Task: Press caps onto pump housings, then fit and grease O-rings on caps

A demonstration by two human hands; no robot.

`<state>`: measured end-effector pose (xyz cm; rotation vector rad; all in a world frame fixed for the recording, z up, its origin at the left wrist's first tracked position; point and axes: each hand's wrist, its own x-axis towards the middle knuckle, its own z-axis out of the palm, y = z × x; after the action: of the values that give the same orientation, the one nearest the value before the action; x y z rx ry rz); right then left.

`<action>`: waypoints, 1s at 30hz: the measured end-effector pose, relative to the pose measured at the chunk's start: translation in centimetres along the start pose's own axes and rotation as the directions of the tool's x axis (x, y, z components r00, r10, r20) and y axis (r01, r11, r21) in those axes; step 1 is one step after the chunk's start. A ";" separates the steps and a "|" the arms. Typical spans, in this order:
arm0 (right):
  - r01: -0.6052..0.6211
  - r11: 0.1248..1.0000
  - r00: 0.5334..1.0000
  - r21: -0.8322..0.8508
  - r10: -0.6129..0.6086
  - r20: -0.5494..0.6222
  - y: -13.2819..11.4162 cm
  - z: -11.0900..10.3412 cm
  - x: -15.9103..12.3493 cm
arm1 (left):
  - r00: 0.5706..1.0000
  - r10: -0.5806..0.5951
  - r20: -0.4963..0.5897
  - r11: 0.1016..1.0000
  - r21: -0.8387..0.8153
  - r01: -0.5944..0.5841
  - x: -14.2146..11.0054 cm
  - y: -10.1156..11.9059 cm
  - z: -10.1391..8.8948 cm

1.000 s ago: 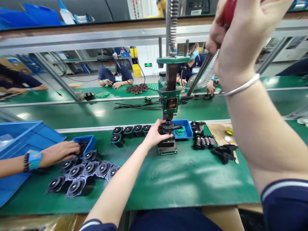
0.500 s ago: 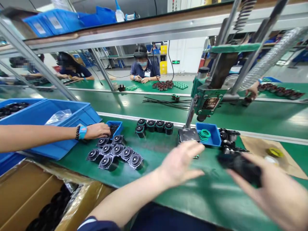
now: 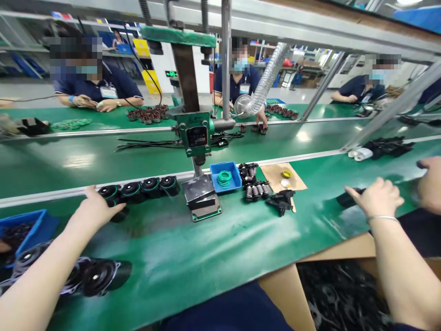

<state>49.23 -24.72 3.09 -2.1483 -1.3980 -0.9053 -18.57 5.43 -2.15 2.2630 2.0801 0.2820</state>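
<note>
The left hand [image 3: 91, 210], thumb and fingers parted, adjoins the left end of the housings [image 3: 150, 185], a row running rightward; its grip cannot be told. The right hand [image 3: 383, 198], splayed and unclosed, lies beside a black part [image 3: 347, 198].

Found left hand [image 3: 90, 209] at black housings [image 3: 150, 187] along the far edge of the tabletop [image 3: 165, 257], right hand [image 3: 381, 198] at a black part [image 3: 345, 198] between far and near edges, press [image 3: 195, 131] between hands.
</note>
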 end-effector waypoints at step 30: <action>-0.079 0.621 0.850 0.780 -0.367 0.378 -25.1 5.1 -13.8 | 0.886 0.457 0.075 0.477 -0.862 -0.173 -16.4 15.1 8.6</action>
<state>23.83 -20.06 -10.43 -1.6012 -1.7902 0.3062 -3.48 -11.48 -9.74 1.8406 0.9519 0.7249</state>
